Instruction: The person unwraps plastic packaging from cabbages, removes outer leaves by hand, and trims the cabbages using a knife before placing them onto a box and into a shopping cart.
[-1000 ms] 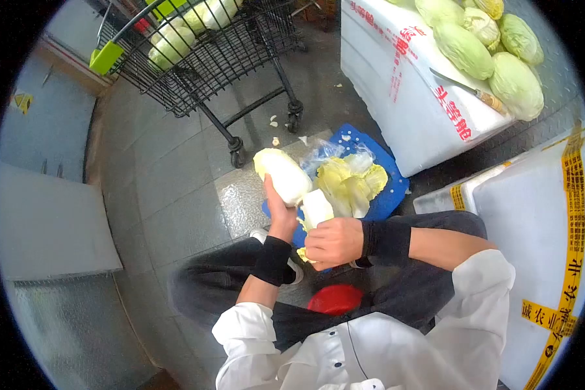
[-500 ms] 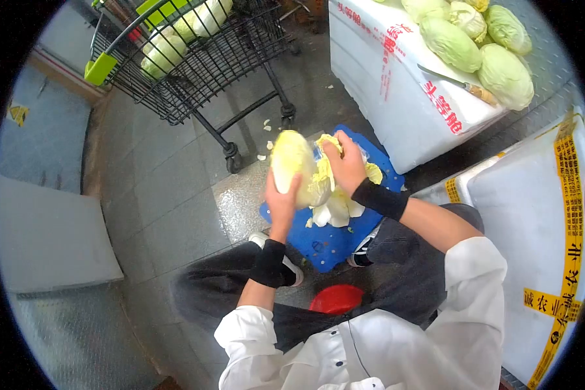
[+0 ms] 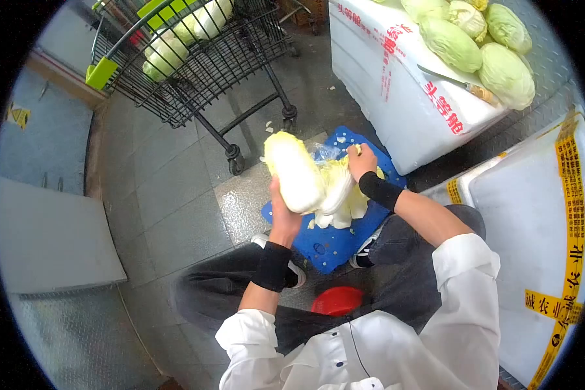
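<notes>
My left hand [image 3: 283, 213] is closed around the lower end of a pale napa cabbage [image 3: 294, 170], which it holds tilted above the floor. The fingers behind the cabbage are hidden. Just to the right, my right hand [image 3: 363, 162] pinches the yellow edge of a cabbage leaf [image 3: 338, 188] beside the head. Whether that leaf is still attached at its base I cannot tell. Under both hands lies a blue bag or sheet [image 3: 331, 250] with white spots, bearing loose cabbage leaves [image 3: 348, 211] and a piece of clear plastic [image 3: 324, 151].
A black wire shopping cart [image 3: 195, 84] holding cabbages [image 3: 166, 58] stands at the upper left. On a white foam box [image 3: 377, 84] at the upper right are several green cabbages [image 3: 452, 44] and a knife [image 3: 448, 77]. A taped white box [image 3: 520, 214] stands right; a red object [image 3: 337, 300] is below.
The napa cabbage has turned and tilted to the left, showing its pale side. My right hand has moved right and slightly down, drawing the leaf away from the head.
</notes>
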The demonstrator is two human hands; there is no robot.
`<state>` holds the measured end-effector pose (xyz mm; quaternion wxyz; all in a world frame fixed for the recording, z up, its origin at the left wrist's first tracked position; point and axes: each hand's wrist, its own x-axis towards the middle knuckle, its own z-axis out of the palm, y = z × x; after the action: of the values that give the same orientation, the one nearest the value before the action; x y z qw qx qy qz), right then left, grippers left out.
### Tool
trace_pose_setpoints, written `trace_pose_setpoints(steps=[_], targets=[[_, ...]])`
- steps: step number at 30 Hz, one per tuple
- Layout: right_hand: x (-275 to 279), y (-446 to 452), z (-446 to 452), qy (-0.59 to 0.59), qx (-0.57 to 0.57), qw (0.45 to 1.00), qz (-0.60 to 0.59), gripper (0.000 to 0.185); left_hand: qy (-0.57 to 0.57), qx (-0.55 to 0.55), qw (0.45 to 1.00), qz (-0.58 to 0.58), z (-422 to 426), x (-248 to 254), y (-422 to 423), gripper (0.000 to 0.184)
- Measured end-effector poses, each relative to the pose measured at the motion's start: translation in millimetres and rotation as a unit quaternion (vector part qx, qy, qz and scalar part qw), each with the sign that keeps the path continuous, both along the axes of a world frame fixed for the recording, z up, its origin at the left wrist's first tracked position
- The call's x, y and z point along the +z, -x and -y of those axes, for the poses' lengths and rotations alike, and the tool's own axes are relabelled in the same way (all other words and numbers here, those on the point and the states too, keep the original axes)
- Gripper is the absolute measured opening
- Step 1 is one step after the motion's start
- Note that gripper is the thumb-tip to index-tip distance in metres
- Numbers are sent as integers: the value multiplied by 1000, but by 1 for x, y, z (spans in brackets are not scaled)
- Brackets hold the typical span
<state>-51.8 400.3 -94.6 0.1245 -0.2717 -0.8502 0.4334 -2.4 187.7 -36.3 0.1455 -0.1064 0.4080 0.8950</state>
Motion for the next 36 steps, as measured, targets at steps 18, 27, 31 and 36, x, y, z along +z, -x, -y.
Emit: trace_pose_setpoints(steps=[18, 27, 31, 36], targets=[[-25, -6, -8, -82, 186, 978, 45, 43, -527, -133, 839, 44, 29, -20, 11, 71], [9, -4, -10, -280, 347, 884, 144, 56, -266, -135, 954, 17, 19, -17, 4, 86], [76, 6, 19, 127, 429, 892, 61, 57, -227, -92, 969, 39, 11, 2, -1, 79], [116, -25, 39, 249, 420, 873, -1, 72, -155, -92, 981, 74, 1, -15, 0, 58]])
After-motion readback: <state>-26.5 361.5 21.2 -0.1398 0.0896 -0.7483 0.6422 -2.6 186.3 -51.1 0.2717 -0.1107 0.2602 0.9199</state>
